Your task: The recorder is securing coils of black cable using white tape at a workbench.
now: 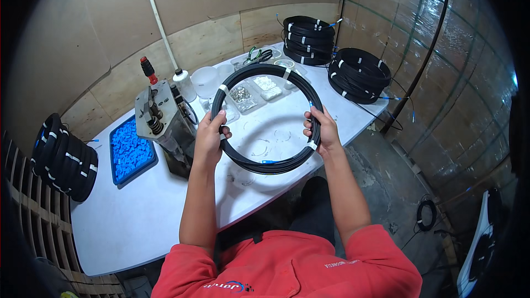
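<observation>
A coil of black cable [258,166], tied with white bands, is held up over the white table. My left hand [211,132] wraps round its left side, and my right hand [323,127] grips the right side. A blue connector [269,161] shows at the lower part of the ring, and a bit of blue shows beside my right fingers. Through and behind the ring are a clear tray of small metal parts [243,97] and a tray of small white parts [267,87].
A press-like machine [160,111] with a red-handled screwdriver [147,68] stands left of the coil, beside a blue tray [155,160] of blue connectors. Stacked black coils stand at the left [65,157], back [308,40] and right [359,74] of the table [138,226]. A smaller coil [426,215] lies on the floor.
</observation>
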`<move>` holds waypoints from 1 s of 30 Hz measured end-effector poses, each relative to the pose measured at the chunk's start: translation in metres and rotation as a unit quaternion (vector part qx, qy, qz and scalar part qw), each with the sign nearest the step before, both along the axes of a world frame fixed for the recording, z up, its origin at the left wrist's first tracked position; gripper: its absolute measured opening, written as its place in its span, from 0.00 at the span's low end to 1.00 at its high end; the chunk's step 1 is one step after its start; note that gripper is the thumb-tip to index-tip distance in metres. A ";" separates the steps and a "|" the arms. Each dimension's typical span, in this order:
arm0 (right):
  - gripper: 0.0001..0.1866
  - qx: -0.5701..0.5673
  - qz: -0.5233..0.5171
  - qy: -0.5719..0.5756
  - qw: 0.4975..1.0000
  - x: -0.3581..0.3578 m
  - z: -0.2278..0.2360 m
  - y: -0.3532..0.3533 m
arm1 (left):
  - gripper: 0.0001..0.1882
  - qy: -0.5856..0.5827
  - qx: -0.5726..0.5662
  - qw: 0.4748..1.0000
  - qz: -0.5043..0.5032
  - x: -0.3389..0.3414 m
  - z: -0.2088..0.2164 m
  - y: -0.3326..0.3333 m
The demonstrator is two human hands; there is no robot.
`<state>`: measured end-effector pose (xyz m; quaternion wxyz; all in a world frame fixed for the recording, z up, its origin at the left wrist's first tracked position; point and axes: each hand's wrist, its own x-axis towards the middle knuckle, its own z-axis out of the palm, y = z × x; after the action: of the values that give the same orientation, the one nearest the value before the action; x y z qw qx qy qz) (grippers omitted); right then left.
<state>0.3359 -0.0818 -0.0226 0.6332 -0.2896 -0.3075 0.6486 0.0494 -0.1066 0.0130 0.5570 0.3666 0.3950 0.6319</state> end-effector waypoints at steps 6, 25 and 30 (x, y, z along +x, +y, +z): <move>0.10 -0.017 0.013 0.032 0.999 0.004 -0.022 0.007 | 0.07 0.034 0.038 0.999 -0.004 0.002 -0.001 0.000; 0.37 0.277 0.225 -0.348 0.867 0.041 0.091 0.030 | 0.09 0.142 0.062 0.987 -0.047 0.011 -0.004 0.000; 0.35 0.204 0.207 -0.190 0.938 0.053 0.050 0.041 | 0.09 0.103 0.062 0.993 -0.020 0.008 -0.005 0.002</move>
<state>0.3884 -0.0413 0.0274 0.4602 -0.2018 -0.6007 0.6219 0.0570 -0.1047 0.0085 0.5020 0.4713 0.4028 0.6030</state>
